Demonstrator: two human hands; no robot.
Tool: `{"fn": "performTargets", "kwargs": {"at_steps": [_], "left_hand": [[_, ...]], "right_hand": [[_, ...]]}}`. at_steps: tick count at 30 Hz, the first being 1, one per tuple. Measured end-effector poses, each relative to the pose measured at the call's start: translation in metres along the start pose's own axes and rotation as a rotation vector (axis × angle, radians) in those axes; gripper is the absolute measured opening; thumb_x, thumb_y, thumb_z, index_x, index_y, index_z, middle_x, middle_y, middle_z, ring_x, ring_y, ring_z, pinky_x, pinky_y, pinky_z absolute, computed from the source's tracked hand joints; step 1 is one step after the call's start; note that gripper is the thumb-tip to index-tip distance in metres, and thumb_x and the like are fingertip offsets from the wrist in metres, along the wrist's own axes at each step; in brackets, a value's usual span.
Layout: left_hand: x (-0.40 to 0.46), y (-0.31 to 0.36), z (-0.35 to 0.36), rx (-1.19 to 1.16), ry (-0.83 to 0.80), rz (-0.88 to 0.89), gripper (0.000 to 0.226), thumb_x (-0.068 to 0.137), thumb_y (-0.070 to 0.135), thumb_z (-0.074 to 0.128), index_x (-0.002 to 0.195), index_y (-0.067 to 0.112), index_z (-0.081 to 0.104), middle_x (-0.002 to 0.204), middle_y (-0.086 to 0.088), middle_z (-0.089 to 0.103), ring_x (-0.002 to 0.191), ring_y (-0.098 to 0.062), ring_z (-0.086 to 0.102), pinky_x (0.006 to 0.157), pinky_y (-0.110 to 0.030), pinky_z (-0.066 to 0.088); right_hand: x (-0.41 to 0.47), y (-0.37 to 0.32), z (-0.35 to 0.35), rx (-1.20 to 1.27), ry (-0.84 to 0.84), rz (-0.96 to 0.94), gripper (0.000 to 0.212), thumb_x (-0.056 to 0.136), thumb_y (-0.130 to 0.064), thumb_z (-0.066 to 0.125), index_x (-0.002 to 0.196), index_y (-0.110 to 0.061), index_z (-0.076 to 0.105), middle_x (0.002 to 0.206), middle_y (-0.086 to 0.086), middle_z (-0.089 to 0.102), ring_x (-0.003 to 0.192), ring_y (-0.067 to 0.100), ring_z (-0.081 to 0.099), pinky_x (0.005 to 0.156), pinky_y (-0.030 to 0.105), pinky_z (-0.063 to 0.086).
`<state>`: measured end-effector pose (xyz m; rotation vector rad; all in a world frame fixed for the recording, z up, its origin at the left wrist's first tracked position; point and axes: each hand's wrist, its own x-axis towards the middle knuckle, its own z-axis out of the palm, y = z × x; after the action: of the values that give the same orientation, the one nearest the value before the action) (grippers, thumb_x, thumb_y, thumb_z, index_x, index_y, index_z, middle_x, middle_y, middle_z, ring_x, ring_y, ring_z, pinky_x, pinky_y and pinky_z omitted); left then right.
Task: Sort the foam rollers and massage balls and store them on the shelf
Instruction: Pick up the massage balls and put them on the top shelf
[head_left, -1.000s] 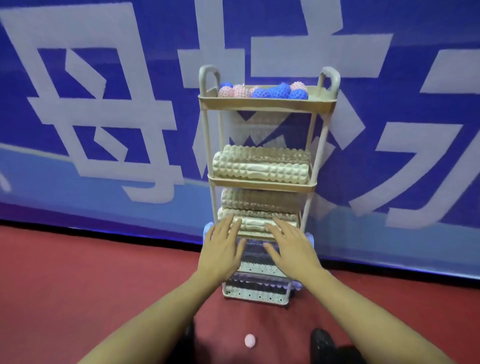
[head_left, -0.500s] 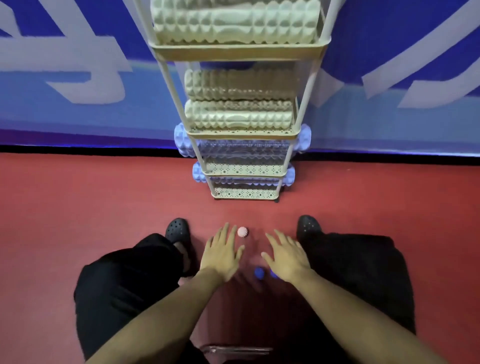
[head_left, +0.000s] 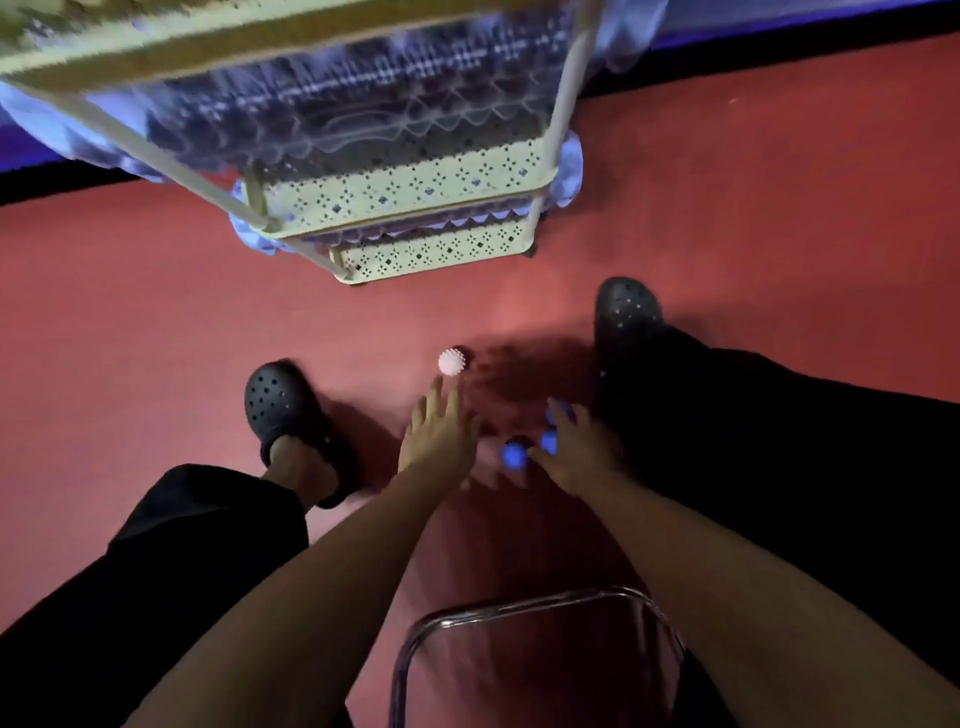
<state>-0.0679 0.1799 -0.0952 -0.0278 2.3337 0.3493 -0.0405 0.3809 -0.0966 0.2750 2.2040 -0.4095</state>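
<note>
Red floor (head_left: 130, 322) fills the view now, where a second ago both hands lay flat on the shelf's cream rollers. The person has dropped low, and the shelf (head_left: 415, 192) has slid up to the top edge of the view, only its two bottom tiers showing, with translucent blue rollers (head_left: 332, 119) blurred inside them.

Down here are the leftovers. A pink spiky ball (head_left: 451, 361) sits on the floor between the two black clogs, well short of the shelf's front edge. The left hand (head_left: 439, 441) reaches for it, fingers straight and spread, fingertips just short of it, holding nothing. Beside it, a blue ball (head_left: 514, 453) lies between the hands, and a second blue ball (head_left: 549, 441) sits right against the right hand (head_left: 582, 457). That hand is spread over the floor; something blue peeks past its fingertips, but I cannot tell whether it is another ball. It looks empty, fingers loose, no grip closed.

So the rollers look settled and the job has moved to the stray balls. My read: gather these few and carry them to the top tier. They are round and knobbly, so a nudge could send one rolling off across the floor.
</note>
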Motion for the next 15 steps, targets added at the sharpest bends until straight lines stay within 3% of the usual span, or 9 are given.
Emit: {"fn": "performTargets", "kwargs": {"at_steps": [3, 8, 11, 15], "left_hand": [[0.034, -0.005, 0.009, -0.070, 0.005, -0.036, 0.068, 0.102, 0.036, 0.044, 0.159, 0.025, 0.009, 0.165, -0.012, 0.009, 0.139, -0.044, 0.036, 0.110, -0.051, 0.035], [0.090, -0.025, 0.027, -0.095, 0.010, -0.007, 0.071, 0.101, 0.036, 0.046, 0.159, 0.030, 0.005, 0.163, -0.013, 0.009, 0.123, -0.049, 0.052, 0.100, -0.053, 0.044], [0.114, -0.033, 0.032, -0.082, 0.009, 0.056, 0.067, 0.101, 0.034, 0.049, 0.156, 0.032, 0.013, 0.157, -0.014, 0.017, 0.122, -0.049, 0.052, 0.097, -0.055, 0.047], [0.132, -0.026, 0.031, -0.047, 0.048, 0.054, 0.051, 0.100, 0.027, 0.053, 0.145, 0.017, 0.031, 0.137, -0.016, 0.034, 0.111, -0.047, 0.055, 0.086, -0.052, 0.047]], "right_hand": [[0.032, 0.005, 0.020, 0.134, 0.032, 0.112, 0.087, 0.092, -0.045, 0.066, 0.161, -0.025, 0.017, 0.158, 0.016, 0.025, 0.141, 0.035, 0.036, 0.112, 0.037, 0.030], [0.075, 0.016, 0.052, 0.273, 0.072, 0.287, 0.090, 0.087, -0.047, 0.071, 0.159, -0.033, 0.019, 0.145, 0.019, 0.035, 0.131, 0.041, 0.044, 0.111, 0.046, 0.033], [0.088, 0.024, 0.063, 0.324, 0.110, 0.327, 0.076, 0.087, -0.040, 0.073, 0.152, -0.025, 0.035, 0.138, 0.021, 0.038, 0.124, 0.042, 0.048, 0.106, 0.046, 0.039], [0.098, 0.026, 0.072, 0.428, 0.121, 0.315, 0.056, 0.093, -0.027, 0.068, 0.143, -0.016, 0.044, 0.136, 0.021, 0.046, 0.125, 0.038, 0.050, 0.102, 0.043, 0.041]]}}
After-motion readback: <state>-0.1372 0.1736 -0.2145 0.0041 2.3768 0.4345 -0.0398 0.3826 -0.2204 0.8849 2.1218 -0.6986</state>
